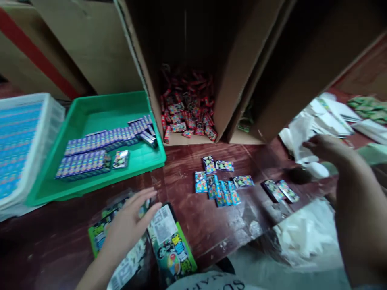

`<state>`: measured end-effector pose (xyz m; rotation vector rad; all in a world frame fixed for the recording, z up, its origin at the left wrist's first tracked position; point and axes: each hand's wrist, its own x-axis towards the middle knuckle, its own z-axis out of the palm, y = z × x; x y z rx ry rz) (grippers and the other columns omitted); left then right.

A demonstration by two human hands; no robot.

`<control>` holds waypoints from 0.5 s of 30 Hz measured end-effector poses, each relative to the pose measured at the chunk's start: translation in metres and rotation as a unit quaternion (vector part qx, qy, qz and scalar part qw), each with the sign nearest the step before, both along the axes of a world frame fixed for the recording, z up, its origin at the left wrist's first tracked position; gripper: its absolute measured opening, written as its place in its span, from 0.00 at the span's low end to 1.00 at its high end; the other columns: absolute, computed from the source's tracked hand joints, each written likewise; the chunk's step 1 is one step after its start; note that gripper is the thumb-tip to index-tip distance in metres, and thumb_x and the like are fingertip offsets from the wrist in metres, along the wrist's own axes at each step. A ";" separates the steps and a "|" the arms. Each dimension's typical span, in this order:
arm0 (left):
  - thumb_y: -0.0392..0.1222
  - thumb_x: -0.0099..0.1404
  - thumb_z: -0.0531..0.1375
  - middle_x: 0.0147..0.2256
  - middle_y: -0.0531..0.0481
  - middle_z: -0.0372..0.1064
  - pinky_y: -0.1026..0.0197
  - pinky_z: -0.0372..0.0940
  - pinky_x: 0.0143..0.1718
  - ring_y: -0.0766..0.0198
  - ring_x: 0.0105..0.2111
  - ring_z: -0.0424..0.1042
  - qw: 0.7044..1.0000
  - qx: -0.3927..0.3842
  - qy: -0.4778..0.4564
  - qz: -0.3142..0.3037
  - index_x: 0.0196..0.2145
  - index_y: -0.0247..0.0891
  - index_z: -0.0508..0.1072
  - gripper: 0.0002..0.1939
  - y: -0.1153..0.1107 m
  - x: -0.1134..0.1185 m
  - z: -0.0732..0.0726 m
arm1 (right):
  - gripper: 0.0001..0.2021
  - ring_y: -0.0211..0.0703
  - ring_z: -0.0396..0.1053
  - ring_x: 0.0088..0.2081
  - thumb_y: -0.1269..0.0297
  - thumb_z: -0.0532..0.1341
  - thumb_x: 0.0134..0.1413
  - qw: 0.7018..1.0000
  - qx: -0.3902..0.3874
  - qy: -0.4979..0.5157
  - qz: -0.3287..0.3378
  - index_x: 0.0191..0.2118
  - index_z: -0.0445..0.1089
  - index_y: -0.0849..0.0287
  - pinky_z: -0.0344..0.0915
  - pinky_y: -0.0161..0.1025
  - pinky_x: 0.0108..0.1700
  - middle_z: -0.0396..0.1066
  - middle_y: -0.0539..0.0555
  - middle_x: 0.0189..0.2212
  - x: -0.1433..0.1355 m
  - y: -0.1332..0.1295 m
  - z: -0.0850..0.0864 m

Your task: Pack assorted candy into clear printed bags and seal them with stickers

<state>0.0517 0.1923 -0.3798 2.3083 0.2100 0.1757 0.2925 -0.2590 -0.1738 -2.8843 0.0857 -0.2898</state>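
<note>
My left hand (130, 221) rests over green and black printed packages (98, 237) at the lower left, fingers slightly spread. Another such package (172, 245) lies just right of it. At the right, my right hand (320, 147) reaches to a translucent white plastic piece (300, 137), its fingertips bent around the edge. Blue packets (223, 193) and dark packets (243, 181) lie mid-table between the hands, with two more dark packets (279, 190) farther right.
A green tray (99, 104) holds rows of purple boxes (102, 139); a white crate (39, 133) with blue packs stands left. An open carton (181, 139) contains red packets (187, 117). White items (326, 112) lie at right, and a clear bag (305, 237) hangs by the table's front edge.
</note>
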 end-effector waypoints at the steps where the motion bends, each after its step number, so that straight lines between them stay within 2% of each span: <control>1: 0.55 0.66 0.63 0.58 0.46 0.72 0.49 0.63 0.62 0.48 0.58 0.70 0.999 -0.013 -0.033 0.002 0.54 0.46 0.75 0.22 -0.009 0.010 0.014 | 0.19 0.30 0.64 0.22 0.65 0.64 0.61 0.999 0.032 0.029 0.010 0.20 0.68 0.67 0.53 0.43 0.29 0.68 0.54 0.18 -0.017 0.001 -0.003; 2: 0.56 0.65 0.64 0.59 0.46 0.71 0.48 0.62 0.63 0.49 0.59 0.70 0.997 -0.029 -0.065 -0.010 0.57 0.46 0.73 0.25 -0.022 0.021 0.030 | 0.14 0.30 0.63 0.23 0.66 0.63 0.63 0.994 0.081 0.062 0.037 0.26 0.69 0.65 0.54 0.41 0.29 0.69 0.51 0.20 -0.036 0.007 -0.008; 3: 0.56 0.64 0.66 0.61 0.45 0.70 0.47 0.60 0.64 0.49 0.61 0.68 0.993 -0.048 -0.101 -0.028 0.60 0.46 0.71 0.29 -0.038 0.032 0.049 | 0.09 0.30 0.64 0.25 0.64 0.60 0.66 0.973 0.180 0.104 0.096 0.33 0.69 0.61 0.56 0.39 0.30 0.69 0.50 0.24 -0.055 0.020 -0.016; 4: 0.56 0.62 0.68 0.63 0.44 0.67 0.45 0.58 0.66 0.48 0.63 0.66 0.988 -0.063 -0.130 -0.061 0.63 0.45 0.68 0.34 -0.056 0.043 0.066 | 0.09 0.31 0.63 0.26 0.60 0.59 0.68 0.938 0.280 0.135 0.156 0.36 0.67 0.58 0.57 0.37 0.29 0.68 0.48 0.26 -0.074 0.036 -0.024; 6: 0.57 0.53 0.73 0.65 0.41 0.63 0.42 0.58 0.66 0.44 0.64 0.64 0.975 -0.090 -0.158 -0.131 0.67 0.43 0.63 0.48 -0.090 0.061 0.096 | 0.11 0.32 0.61 0.26 0.55 0.62 0.66 0.863 0.407 0.178 0.240 0.36 0.65 0.55 0.58 0.35 0.28 0.63 0.46 0.26 -0.106 0.073 -0.042; 7: 0.57 0.51 0.74 0.65 0.41 0.64 0.41 0.59 0.65 0.43 0.63 0.65 0.970 -0.094 -0.155 -0.162 0.67 0.43 0.63 0.50 -0.102 0.067 0.106 | 0.12 0.32 0.60 0.25 0.53 0.62 0.66 0.830 0.453 0.196 0.259 0.36 0.63 0.55 0.59 0.34 0.27 0.61 0.46 0.26 -0.118 0.090 -0.050; 9: 0.53 0.54 0.73 0.59 0.42 0.72 0.44 0.67 0.57 0.45 0.56 0.72 0.967 -0.089 -0.132 -0.200 0.63 0.44 0.68 0.41 -0.113 0.073 0.115 | 0.14 0.34 0.63 0.26 0.50 0.63 0.65 0.788 0.506 0.215 0.278 0.36 0.62 0.54 0.64 0.34 0.28 0.63 0.47 0.28 -0.131 0.117 -0.062; 10: 0.51 0.57 0.71 0.53 0.45 0.76 0.47 0.70 0.51 0.48 0.50 0.76 0.970 -0.076 -0.112 -0.204 0.59 0.45 0.72 0.33 -0.112 0.072 0.117 | 0.15 0.36 0.66 0.29 0.50 0.63 0.64 0.781 0.516 0.206 0.284 0.37 0.61 0.54 0.67 0.36 0.30 0.65 0.49 0.30 -0.134 0.126 -0.066; 11: 0.50 0.60 0.69 0.46 0.47 0.80 0.52 0.71 0.43 0.51 0.43 0.79 0.974 -0.058 -0.091 -0.199 0.53 0.46 0.76 0.24 -0.107 0.071 0.117 | 0.15 0.38 0.69 0.32 0.50 0.64 0.63 0.787 0.511 0.180 0.295 0.38 0.62 0.54 0.70 0.38 0.34 0.68 0.51 0.34 -0.135 0.132 -0.068; 13: 0.50 0.62 0.66 0.33 0.51 0.80 0.60 0.66 0.28 0.59 0.29 0.77 0.983 -0.018 -0.052 -0.177 0.40 0.45 0.81 0.11 -0.093 0.067 0.116 | 0.19 0.45 0.72 0.44 0.51 0.70 0.56 0.820 0.457 0.099 0.330 0.45 0.65 0.53 0.73 0.43 0.45 0.71 0.55 0.44 -0.133 0.142 -0.071; 15: 0.50 0.62 0.66 0.24 0.53 0.74 0.63 0.56 0.21 0.63 0.21 0.70 0.987 0.000 -0.030 -0.159 0.30 0.44 0.81 0.09 -0.077 0.063 0.118 | 0.27 0.50 0.70 0.52 0.53 0.74 0.49 0.838 0.382 0.054 0.385 0.52 0.67 0.52 0.69 0.47 0.54 0.72 0.57 0.51 -0.129 0.152 -0.073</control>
